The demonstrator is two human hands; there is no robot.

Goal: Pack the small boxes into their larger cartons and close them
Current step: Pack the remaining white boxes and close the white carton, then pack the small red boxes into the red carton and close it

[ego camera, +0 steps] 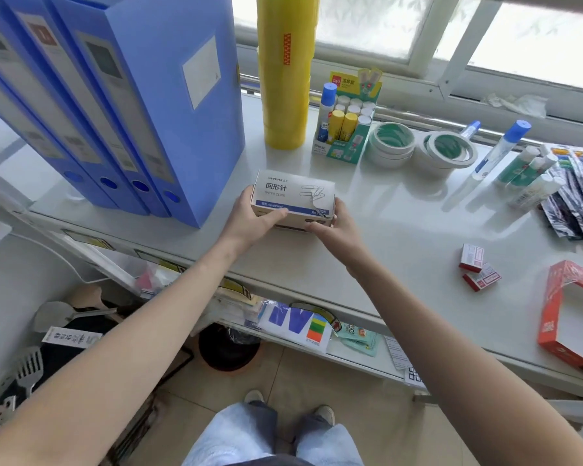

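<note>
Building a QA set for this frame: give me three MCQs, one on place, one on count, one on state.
1. Where are the small red boxes?
A. Right of the paper clip carton
B. On the blue file boxes
C. On the floor

2. How many small red boxes lie loose on the table?
A. One
B. Two
C. Five

3. The carton is:
A. Lying untouched
B. Held by one hand
C. Held at both ends

Answers: 1 A, they lie far right of it; 2 B, two lie together; 3 C, left hand and right hand each grip an end.
</note>
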